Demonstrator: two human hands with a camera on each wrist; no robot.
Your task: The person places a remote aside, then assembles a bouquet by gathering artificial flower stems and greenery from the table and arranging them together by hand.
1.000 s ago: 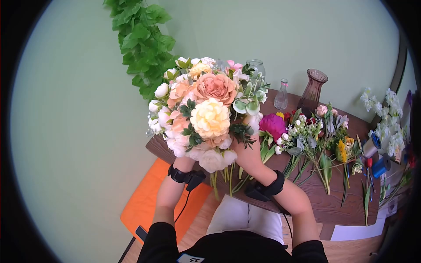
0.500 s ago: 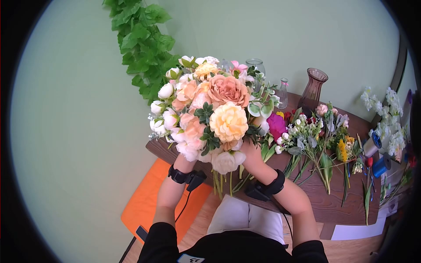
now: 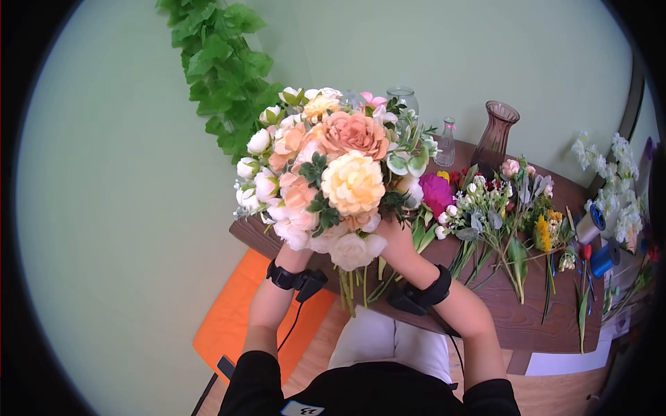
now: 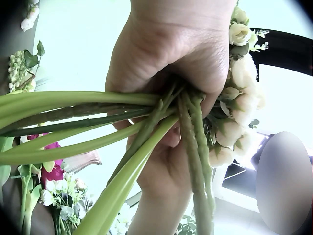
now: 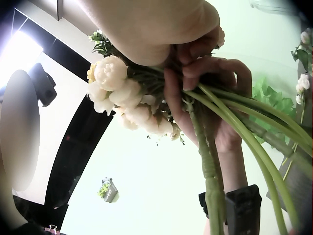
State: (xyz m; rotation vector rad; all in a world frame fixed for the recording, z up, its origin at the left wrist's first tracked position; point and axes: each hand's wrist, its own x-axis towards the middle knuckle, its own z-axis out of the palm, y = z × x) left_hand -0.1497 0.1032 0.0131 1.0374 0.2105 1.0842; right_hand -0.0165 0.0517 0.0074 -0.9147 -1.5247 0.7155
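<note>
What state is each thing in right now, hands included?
Left hand: curled round the stems.
Right hand: fingers curled at the stems.
Bouquet: held up, stem ends hanging free.
Purple vase: upright, no blooms in its mouth.
Small glass bottle: upright.
Magenta flower: lying on the table.
Leafy vine: hanging.

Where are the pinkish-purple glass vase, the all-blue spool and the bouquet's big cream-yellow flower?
Pinkish-purple glass vase (image 3: 494, 139): head view, middle of its body.
All-blue spool (image 3: 605, 258): head view, its side.
Big cream-yellow flower (image 3: 353, 183): head view, center of its petals.
</note>
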